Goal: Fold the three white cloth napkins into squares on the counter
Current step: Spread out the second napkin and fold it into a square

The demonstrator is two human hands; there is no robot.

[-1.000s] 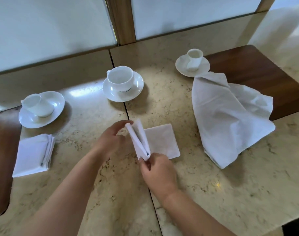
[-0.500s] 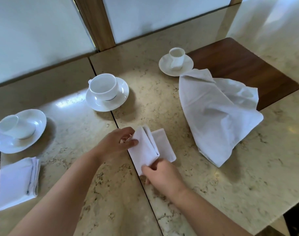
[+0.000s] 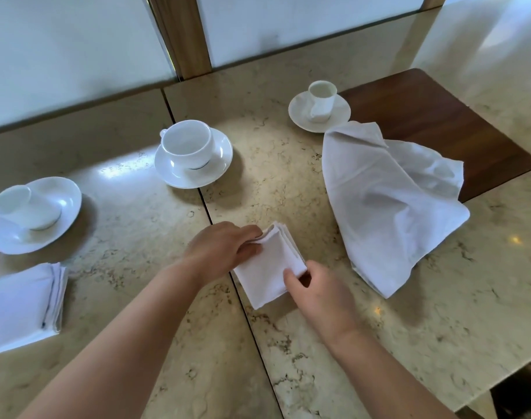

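A small folded white napkin (image 3: 268, 267) lies as a square on the marble counter (image 3: 288, 176), its layered edges showing at the far right side. My left hand (image 3: 223, 251) pinches its far left corner. My right hand (image 3: 315, 293) grips its near right corner, thumb on top. A second napkin (image 3: 23, 306) lies folded at the left edge. A third napkin (image 3: 388, 204) lies unfolded and crumpled at the right.
Three white cups on saucers stand behind: one tipped over at the left (image 3: 31, 213), one upright in the middle (image 3: 191, 152), a small one at the back right (image 3: 320, 107). A dark wooden inset (image 3: 439, 122) lies under the crumpled napkin's far edge.
The raised left half of the napkin has been folded over to the right onto the other half. It now lies flat as a smaller square under both hands.
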